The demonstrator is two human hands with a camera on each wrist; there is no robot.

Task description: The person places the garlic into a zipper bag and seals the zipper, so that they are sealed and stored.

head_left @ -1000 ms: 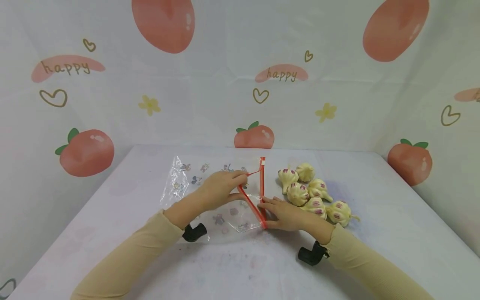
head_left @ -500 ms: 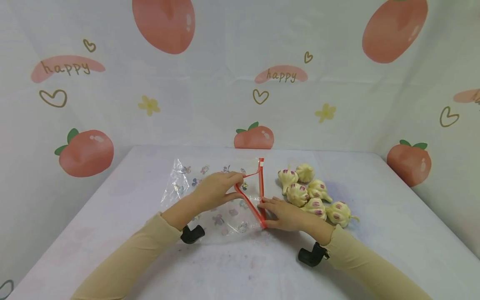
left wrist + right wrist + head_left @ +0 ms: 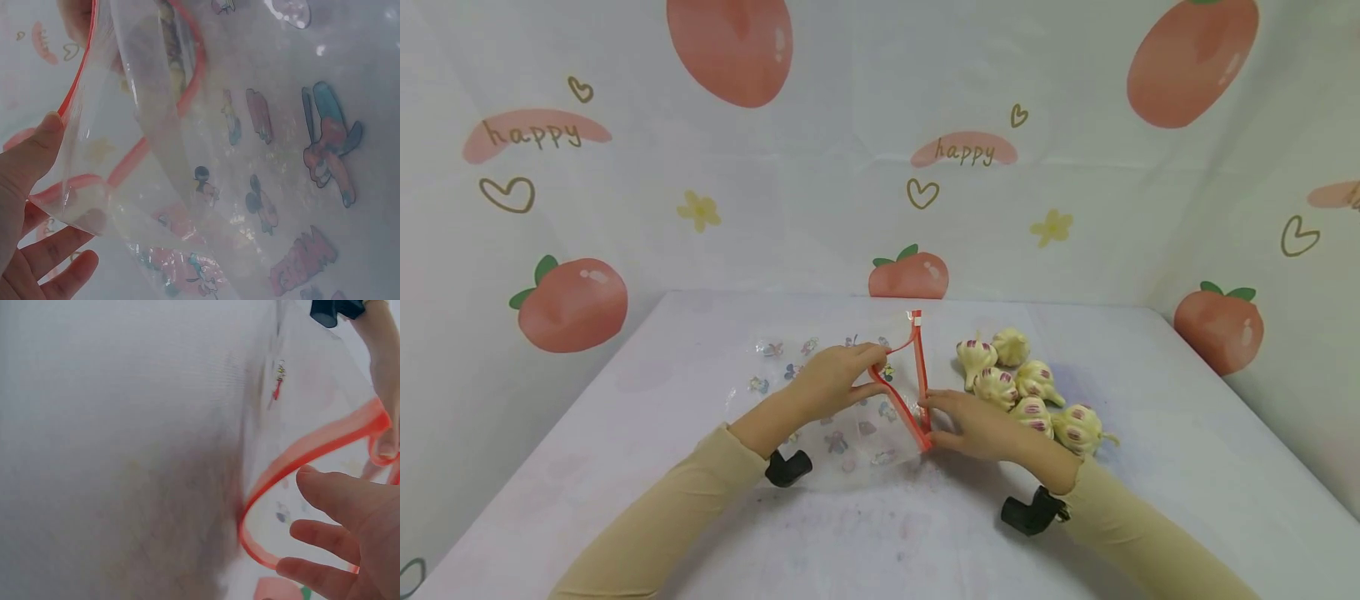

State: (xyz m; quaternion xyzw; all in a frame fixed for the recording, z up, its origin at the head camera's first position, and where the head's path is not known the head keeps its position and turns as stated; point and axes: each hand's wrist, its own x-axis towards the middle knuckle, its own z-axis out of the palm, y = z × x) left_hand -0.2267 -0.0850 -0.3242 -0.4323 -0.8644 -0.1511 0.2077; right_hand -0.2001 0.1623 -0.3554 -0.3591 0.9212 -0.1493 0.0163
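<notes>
A clear zip bag (image 3: 857, 433) with printed cartoon figures lies on the table, its red-edged mouth spread apart toward the right. My left hand (image 3: 835, 379) grips one red edge of the mouth; in the left wrist view its thumb (image 3: 44, 140) lies along that edge, with fingers below. Beside the near corner of the mouth is my right hand (image 3: 981, 425), its fingers relaxed. In the right wrist view its thumb and fingers (image 3: 328, 540) are spread next to the red strip, pinching nothing. Several garlic bulbs (image 3: 996, 387) sit clustered just beyond the right hand.
The table (image 3: 820, 542) has a pale cloth cover, and a printed fabric backdrop (image 3: 820, 242) rises behind and at both sides. A black wrist mount (image 3: 788, 468) hangs under the left wrist; another black mount (image 3: 1030, 512) is on the right.
The left hand drew the red edge slightly left, widening the mouth, then stayed. The right hand has eased off the near corner, and the far end of the strip has shifted left.
</notes>
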